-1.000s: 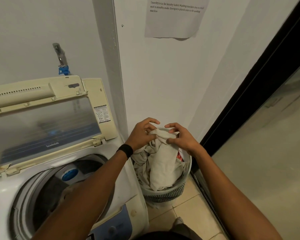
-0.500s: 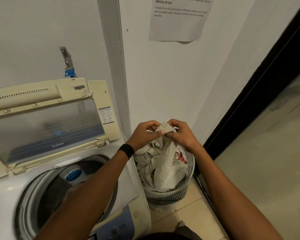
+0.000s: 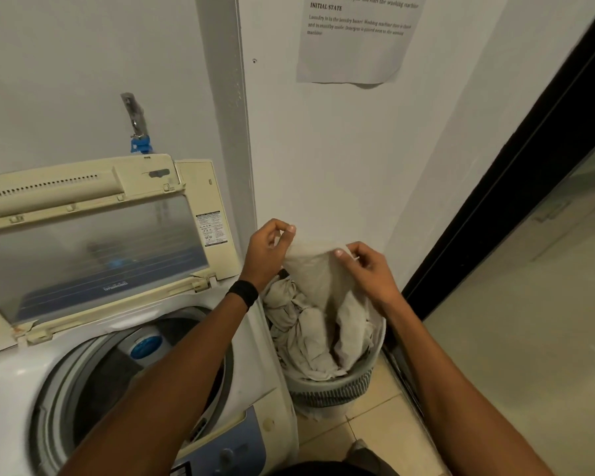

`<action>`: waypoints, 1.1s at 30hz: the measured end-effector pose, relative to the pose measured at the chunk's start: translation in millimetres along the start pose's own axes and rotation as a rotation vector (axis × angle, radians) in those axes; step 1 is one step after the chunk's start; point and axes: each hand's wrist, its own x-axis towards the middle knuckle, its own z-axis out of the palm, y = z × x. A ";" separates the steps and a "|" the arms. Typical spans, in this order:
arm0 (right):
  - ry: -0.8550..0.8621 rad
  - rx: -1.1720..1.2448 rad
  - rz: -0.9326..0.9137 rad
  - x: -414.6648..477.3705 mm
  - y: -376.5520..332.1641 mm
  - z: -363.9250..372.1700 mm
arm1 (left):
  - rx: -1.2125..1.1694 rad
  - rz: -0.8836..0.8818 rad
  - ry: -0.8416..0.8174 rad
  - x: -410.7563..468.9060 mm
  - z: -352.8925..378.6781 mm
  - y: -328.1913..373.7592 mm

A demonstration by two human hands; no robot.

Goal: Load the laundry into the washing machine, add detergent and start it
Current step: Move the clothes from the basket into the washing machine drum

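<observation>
"Where is the laundry?"

"In a laundry basket (image 3: 334, 395) on the floor, tight against the washing machine's (image 3: 251, 355) right side. Above it, the left hand (image 3: 267, 249) and right hand (image 3: 368, 273) each hold a pinching grip on the top edge of a pale cloth (image 3: 318, 269)."

"Is there room to move?"

"The machine's lid (image 3: 93, 255) stands open. The left forearm crosses the dark drum (image 3: 110, 379), whose contents are unclear. A wall (image 3: 323, 159) closes in behind, and a black door frame (image 3: 512, 187) stands further right."

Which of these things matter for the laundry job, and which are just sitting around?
For the job: washing machine, its open lid, laundry basket, pale cloth pinched by left hand and right hand.
Just there: paper notice on the wall, tap, dark door frame.
</observation>
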 end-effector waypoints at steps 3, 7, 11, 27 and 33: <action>-0.069 -0.017 -0.085 14.5 -27.6 -5.0 | 0.010 0.003 -0.124 -2.3 11.3 0.0; -0.155 -0.100 -0.138 20.0 -34.9 7.7 | -0.017 -0.048 -0.230 -7.3 27.1 5.2; -0.042 -0.007 -0.073 17.7 -29.1 2.7 | -0.020 -0.069 -0.252 -12.1 20.7 3.0; -0.034 0.078 0.013 19.9 -29.6 -17.9 | -0.045 -0.103 -0.184 -10.3 3.6 1.0; -0.081 0.002 -0.067 20.8 -32.2 19.0 | -0.071 -0.049 -0.211 -13.7 33.7 18.0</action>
